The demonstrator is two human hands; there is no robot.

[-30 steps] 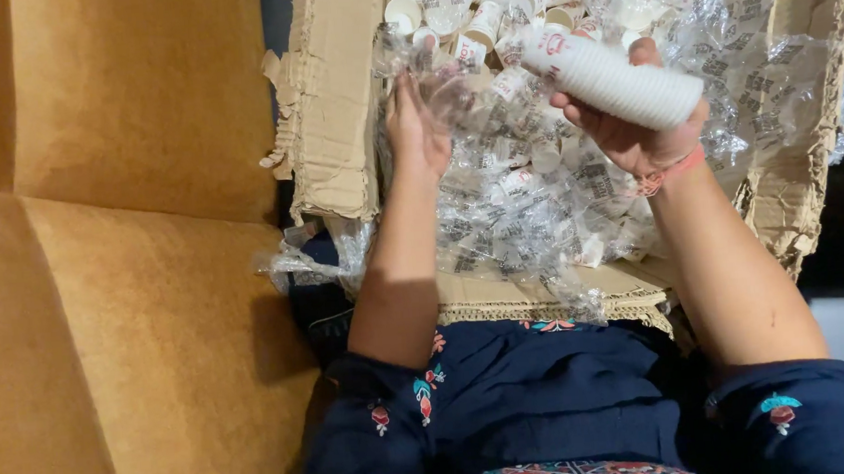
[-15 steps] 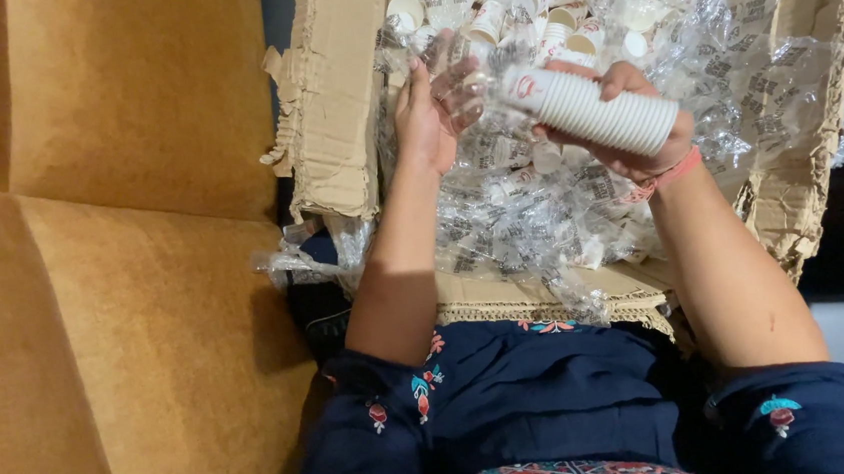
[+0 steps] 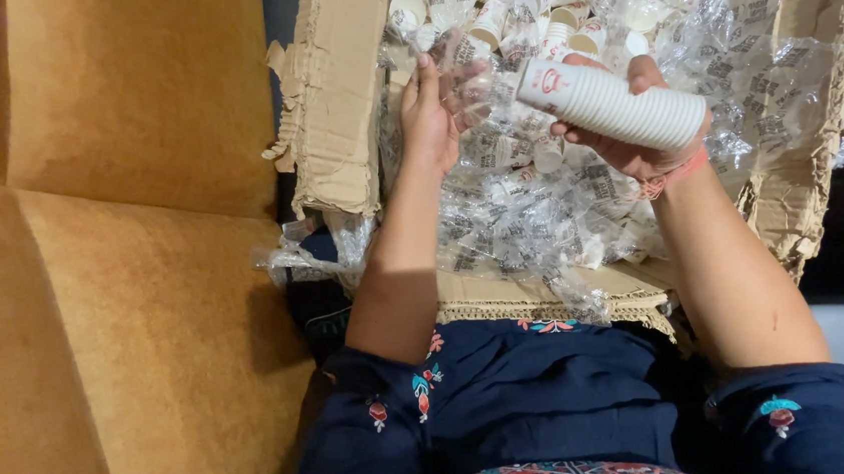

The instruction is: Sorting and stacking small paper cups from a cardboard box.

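**Stack of paper cups held over an open box**

The stack of white paper cups [image 3: 610,105] lies on its side in the right hand [image 3: 636,145], whose fingers curl around it above the torn cardboard box [image 3: 337,113]. The left hand [image 3: 430,116] is inside the box, fingers pinching the clear plastic wrap [image 3: 531,213]. Loose cups [image 3: 484,1] lie at the far end of the box. A tan cushion [image 3: 125,290] sits just beside it.

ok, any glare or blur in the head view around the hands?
Head view: glare speckles the crumpled clear plastic wrap; left hand fingertips slightly soft; right hand and its stack of white cups sharp; far right edge falls into dark shadow.
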